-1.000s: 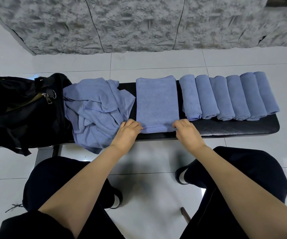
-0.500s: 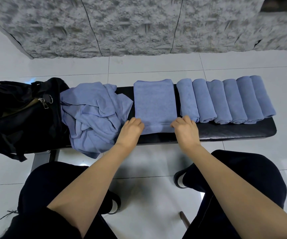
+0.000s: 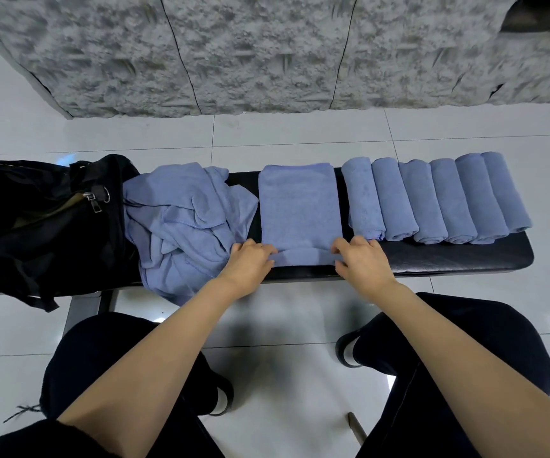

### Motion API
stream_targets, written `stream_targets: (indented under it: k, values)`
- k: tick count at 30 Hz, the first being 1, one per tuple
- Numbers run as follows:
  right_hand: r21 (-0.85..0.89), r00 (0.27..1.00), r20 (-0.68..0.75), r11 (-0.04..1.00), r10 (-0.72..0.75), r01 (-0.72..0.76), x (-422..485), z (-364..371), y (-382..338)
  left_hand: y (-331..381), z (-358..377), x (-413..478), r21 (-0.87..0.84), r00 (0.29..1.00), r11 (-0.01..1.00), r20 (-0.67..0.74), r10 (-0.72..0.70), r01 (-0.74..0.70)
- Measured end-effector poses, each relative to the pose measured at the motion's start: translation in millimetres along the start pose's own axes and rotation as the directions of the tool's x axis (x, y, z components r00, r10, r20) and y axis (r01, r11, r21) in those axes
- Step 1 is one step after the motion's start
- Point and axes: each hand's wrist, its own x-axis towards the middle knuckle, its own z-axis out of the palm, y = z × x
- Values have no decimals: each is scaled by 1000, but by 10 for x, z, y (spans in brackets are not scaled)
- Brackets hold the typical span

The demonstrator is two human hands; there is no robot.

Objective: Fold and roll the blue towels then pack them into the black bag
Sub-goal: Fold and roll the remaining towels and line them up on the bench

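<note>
The folded towel (image 3: pixel 300 206) lies flat between the two hands, its long side running away from the person, likely so that it can be rolled from the near edge outward; that near edge is turned over into a low first roll. The left hand (image 3: pixel 250 259) grips the roll's left end with fingers curled over the top, though its thumb is not clear. The right hand (image 3: pixel 361 259) pinches the right end, fingers on top and thumb at the near side. Both hands are closed on the cloth, one at each end, which I judge keeps the roll even across its width. Just beyond the right hand, six rolled towels (image 3: pixel 438 200) lie side by side on the bench (image 3: pixel 448 259), apparently parked as finished work. Right beside the left hand sits a heap of loose towels (image 3: pixel 184 223), and farther out on that side is the black bag (image 3: pixel 36 219), its mouth seemingly open.
</note>
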Motion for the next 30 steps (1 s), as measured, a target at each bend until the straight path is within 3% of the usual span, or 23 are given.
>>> stream_targets:
  k: [4, 7, 9, 12, 15, 19, 23, 26, 30]
  values:
    - [122, 996, 74, 991, 39, -48, 33, -46, 21, 44, -62, 40, -215, 988, 964, 34, -152, 155]
    - [138, 992, -48, 985, 114, -106, 120, 7, -18, 122, -37, 78, -213, 963, 963, -177, -205, 166]
    - [101, 978, -160, 988, 131, -116, 132, 47, -72, 160, 19, 78, -158, 948, 982, -286, -142, 100]
    - [-119, 968, -249, 993, -16, -14, 40, 129, -117, 150, 141, 34, 56, 927, 998, -375, 28, -7]
    - [-207, 961, -247, 975, -128, 77, -68, 221, -99, 124, 167, -39, 155, 940, 985, -316, 127, -81]
    - [-238, 962, -257, 971, -92, 29, 18, 222, -90, 109, 134, 32, 209, 952, 978, -294, 85, -23]
    - [-155, 973, -223, 987, -66, 32, 69, 137, -51, 67, 45, 83, 198, 976, 980, -208, 65, -23]
    - [-128, 994, -108, 992, -32, 18, -10, 37, -28, 65, -3, 5, 123, 997, 992, -83, 11, -1]
    - [-19, 994, 78, 997, 79, -78, 74, -73, -24, 146, -109, 21, 18, 985, 988, 80, -152, 151]
